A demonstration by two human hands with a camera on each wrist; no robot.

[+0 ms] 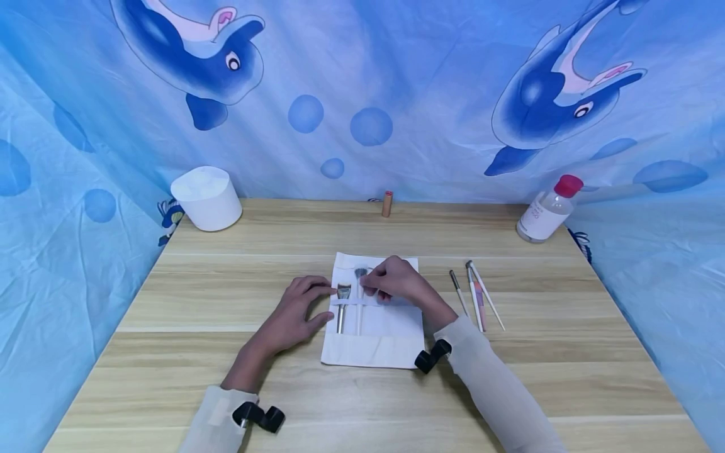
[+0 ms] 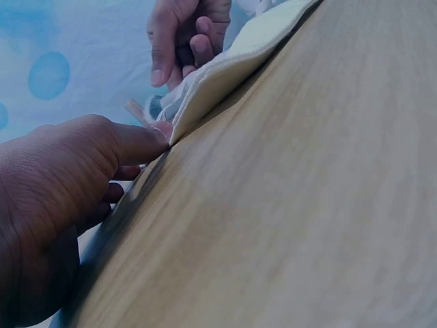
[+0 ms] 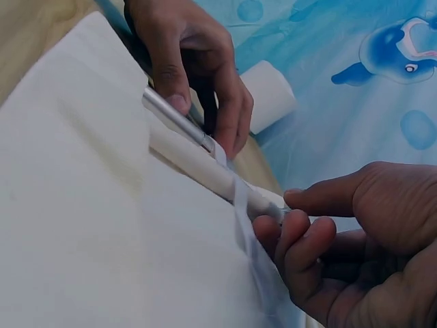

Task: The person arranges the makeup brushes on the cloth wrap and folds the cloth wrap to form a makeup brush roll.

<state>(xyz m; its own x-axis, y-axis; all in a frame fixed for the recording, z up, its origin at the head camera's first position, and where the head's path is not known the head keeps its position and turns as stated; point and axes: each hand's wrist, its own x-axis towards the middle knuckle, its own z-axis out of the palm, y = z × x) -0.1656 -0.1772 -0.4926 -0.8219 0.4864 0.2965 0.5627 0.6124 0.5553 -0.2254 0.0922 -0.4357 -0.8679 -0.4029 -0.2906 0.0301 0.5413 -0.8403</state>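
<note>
A white cloth brush roll (image 1: 391, 349) lies spread on the wooden table, with an elastic band (image 3: 242, 212) across it. Under the band are a silver-handled makeup brush (image 1: 341, 318) with a wide flat head and, beside it, a white-handled makeup brush (image 1: 359, 318). My right hand (image 1: 396, 278) pinches the white-handled brush near its head between thumb and fingertips, just past the band. At the roll's left edge rests my left hand (image 1: 297, 311), thumb and index finger apart, fingertips close to the silver handle; its thumb (image 2: 147, 142) touches the cloth edge.
Several slim brushes (image 1: 474, 296) lie to the right of the roll. A white paper roll (image 1: 206, 200) stands at the back left, a small orange-brown tube (image 1: 387, 204) at the back middle, and a red-capped bottle (image 1: 545, 214) at the back right. A blue dolphin-print curtain (image 1: 362, 82) hangs behind the table.
</note>
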